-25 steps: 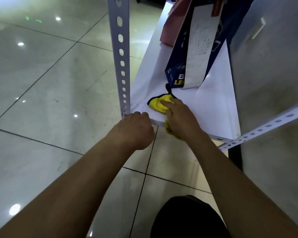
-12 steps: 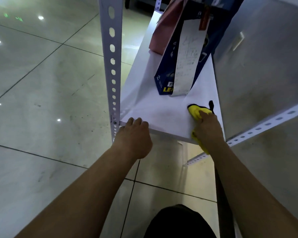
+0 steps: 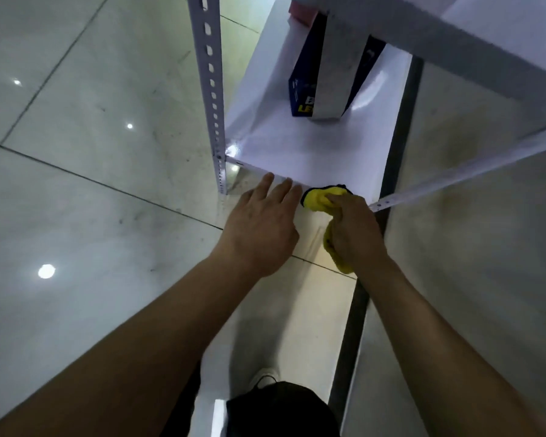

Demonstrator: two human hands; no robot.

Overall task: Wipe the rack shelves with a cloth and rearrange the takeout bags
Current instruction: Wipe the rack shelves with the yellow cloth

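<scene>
My right hand [image 3: 353, 231] grips a yellow cloth [image 3: 320, 198] with a dark trim and holds it against the near edge of the white rack shelf [image 3: 297, 146]. Part of the cloth hangs below my palm. My left hand [image 3: 262, 228] is beside it with straight fingers, the fingertips touching the shelf's front edge. A dark blue takeout bag [image 3: 306, 77] with a long white receipt [image 3: 334, 80] on its front stands further back on the shelf. Behind it a pink bag [image 3: 303, 15] shows only a corner.
A perforated grey upright [image 3: 210, 83] stands at the shelf's left front corner. A perforated rail [image 3: 473, 171] runs out to the right, and an upper shelf [image 3: 486, 36] overhangs at top right. Glossy floor tiles [image 3: 92, 152] lie to the left, a grey wall [image 3: 486, 247] to the right.
My right hand has drawn the cloth from the shelf's right side back to the near edge, close to my left hand. My left hand's fingers have straightened. The camera has tilted further down.
</scene>
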